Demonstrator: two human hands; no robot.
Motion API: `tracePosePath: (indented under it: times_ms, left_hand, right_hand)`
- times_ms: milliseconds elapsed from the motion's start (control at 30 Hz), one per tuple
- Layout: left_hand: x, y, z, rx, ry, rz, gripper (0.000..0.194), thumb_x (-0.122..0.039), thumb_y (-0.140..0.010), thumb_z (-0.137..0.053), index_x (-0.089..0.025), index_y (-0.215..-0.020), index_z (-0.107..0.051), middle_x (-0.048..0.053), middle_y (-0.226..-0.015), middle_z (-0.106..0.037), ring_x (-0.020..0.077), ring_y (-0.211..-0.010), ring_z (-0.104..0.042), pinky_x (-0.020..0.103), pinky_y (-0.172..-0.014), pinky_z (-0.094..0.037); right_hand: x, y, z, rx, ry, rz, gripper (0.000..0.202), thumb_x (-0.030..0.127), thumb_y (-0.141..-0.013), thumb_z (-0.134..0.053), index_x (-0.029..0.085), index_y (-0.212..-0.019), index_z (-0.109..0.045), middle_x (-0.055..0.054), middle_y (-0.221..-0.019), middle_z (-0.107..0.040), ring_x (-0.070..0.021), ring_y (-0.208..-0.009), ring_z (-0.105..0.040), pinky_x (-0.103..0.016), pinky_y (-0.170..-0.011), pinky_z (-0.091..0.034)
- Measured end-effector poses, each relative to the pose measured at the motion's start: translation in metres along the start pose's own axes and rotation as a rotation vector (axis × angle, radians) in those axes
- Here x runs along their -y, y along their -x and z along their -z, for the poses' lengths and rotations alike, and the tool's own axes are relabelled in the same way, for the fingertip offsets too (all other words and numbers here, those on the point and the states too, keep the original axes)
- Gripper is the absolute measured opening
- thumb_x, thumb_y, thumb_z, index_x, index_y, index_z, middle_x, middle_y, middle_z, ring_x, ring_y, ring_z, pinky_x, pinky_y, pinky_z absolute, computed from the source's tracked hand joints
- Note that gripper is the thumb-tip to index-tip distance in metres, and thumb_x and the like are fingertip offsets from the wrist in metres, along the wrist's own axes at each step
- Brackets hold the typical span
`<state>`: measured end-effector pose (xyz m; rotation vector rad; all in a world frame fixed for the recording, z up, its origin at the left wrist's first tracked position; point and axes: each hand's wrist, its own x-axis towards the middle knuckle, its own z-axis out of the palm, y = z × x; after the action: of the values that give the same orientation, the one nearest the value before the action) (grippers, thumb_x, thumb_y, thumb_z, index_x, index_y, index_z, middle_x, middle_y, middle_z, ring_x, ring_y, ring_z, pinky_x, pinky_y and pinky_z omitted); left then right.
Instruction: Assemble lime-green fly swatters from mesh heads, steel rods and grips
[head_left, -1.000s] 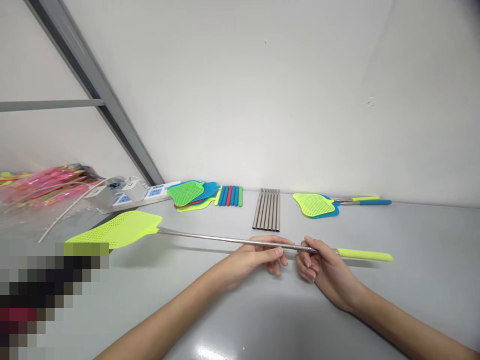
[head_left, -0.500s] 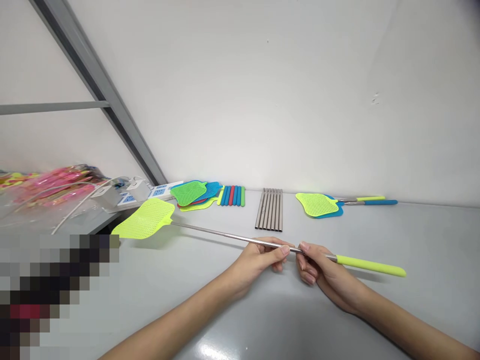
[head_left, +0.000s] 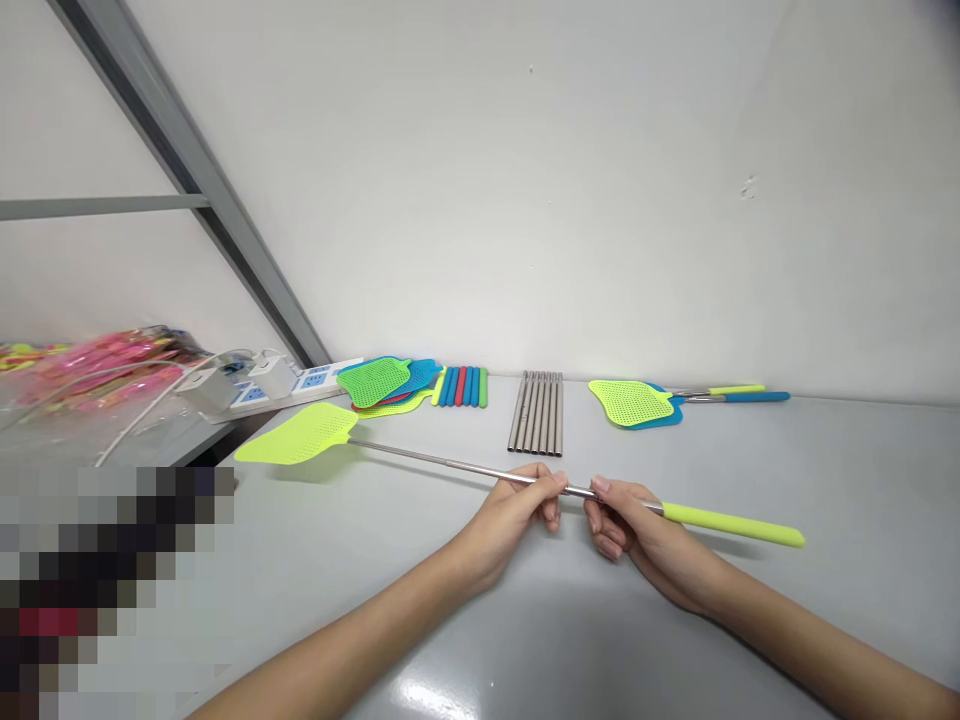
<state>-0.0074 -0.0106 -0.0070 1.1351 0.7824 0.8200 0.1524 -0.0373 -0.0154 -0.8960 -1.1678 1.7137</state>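
Note:
A fly swatter with a yellow-green mesh head (head_left: 300, 435), a thin metal rod and a yellow-green handle (head_left: 735, 524) stretches across the view above the grey table. My left hand (head_left: 517, 510) pinches the rod near its middle, thumb on top. Close to its right, my right hand (head_left: 626, 515) is closed round the thicker part of the rod beside the handle. A short piece of bare rod shows between the two hands. Behind them lies a row of several metal tubes (head_left: 536, 413).
Coloured swatter heads (head_left: 375, 382) and several coloured handles (head_left: 469, 387) lie at the back left. Two swatters (head_left: 634, 403) lie at the back right. A power strip (head_left: 315, 380) with white plugs and a bag of pink items (head_left: 112, 370) are at the far left.
My left hand has shifted slightly left along the rod, widening the gap between the hands. The swatter head looks tilted flatter. The whole view has moved slightly.

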Motion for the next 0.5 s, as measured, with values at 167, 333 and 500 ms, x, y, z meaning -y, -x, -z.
tracePosePath:
  times_ms: [167, 333, 500]
  left_hand:
    - [0.0016, -0.0012, 0.0008, -0.030, -0.020, 0.007, 0.031, -0.032, -0.076, -0.050, -0.016, -0.050, -0.042, -0.005, -0.048, -0.040, 0.0089, -0.051, -0.042, 0.023, -0.059, -0.033]
    - [-0.0004, -0.0009, 0.0013, 0.069, -0.036, 0.057, 0.035, -0.032, -0.078, -0.044, -0.015, -0.048, -0.047, -0.003, -0.045, -0.040, 0.0097, -0.048, -0.042, 0.024, -0.056, -0.032]
    - [-0.0023, 0.0001, -0.0013, 0.072, -0.037, 0.066, 0.036, -0.030, -0.078, -0.042, -0.017, -0.045, -0.039, -0.004, -0.043, -0.037, 0.0095, -0.047, -0.040, 0.024, -0.058, -0.031]
  right_hand:
    - [0.0005, 0.0003, -0.0014, 0.004, 0.027, 0.010, 0.037, 0.038, -0.085, -0.042, 0.014, -0.057, -0.049, 0.006, -0.047, -0.030, -0.0082, -0.047, -0.032, -0.024, -0.050, -0.021]
    - [0.0012, 0.0003, -0.0001, 0.008, 0.002, 0.001, 0.035, 0.036, -0.084, -0.045, 0.014, -0.056, -0.049, 0.006, -0.047, -0.030, -0.0079, -0.046, -0.033, -0.024, -0.049, -0.021]
    - [0.0015, -0.0010, 0.0014, 0.030, 0.007, -0.002, 0.035, 0.035, -0.083, -0.045, 0.014, -0.055, -0.049, 0.006, -0.047, -0.030, -0.0078, -0.046, -0.032, -0.024, -0.049, -0.020]
